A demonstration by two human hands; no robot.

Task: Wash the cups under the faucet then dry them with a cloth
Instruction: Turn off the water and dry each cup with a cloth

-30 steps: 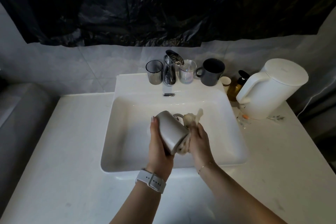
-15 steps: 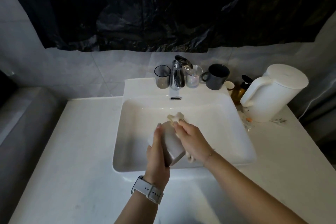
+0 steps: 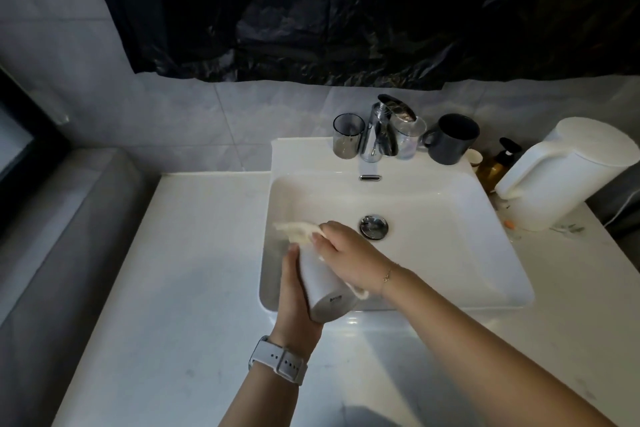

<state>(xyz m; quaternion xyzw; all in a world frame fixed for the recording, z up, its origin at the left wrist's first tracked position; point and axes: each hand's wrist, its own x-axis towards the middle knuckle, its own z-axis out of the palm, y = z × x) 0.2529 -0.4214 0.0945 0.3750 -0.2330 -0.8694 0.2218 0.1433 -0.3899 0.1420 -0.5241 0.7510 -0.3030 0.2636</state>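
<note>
Drying was the step in hand: the left hand (image 3: 294, 291) gripped the white cup (image 3: 323, 282) from below, fingers wrapped round its body, holding it tilted with its base toward the camera, above the near left corner of the sink (image 3: 450, 236). The right hand (image 3: 349, 258) lay over the cup's upper side, fingers curled and pinching the pale cloth (image 3: 298, 230), which bunched out past the cup's far end and trailed below the wrist. To do it well, the left hand would best turn the cup slowly while the cloth pressed round the wall, then into the mouth and handle, which were hidden here. The grip looked firm, but a wet glazed cup could slip, so keeping it over the sink seemed wise. Three more cups stood by the faucet (image 3: 375, 135): a smoky tumbler (image 3: 348, 140), a clear glass (image 3: 407, 139) and a dark mug (image 3: 453, 139)
</note>
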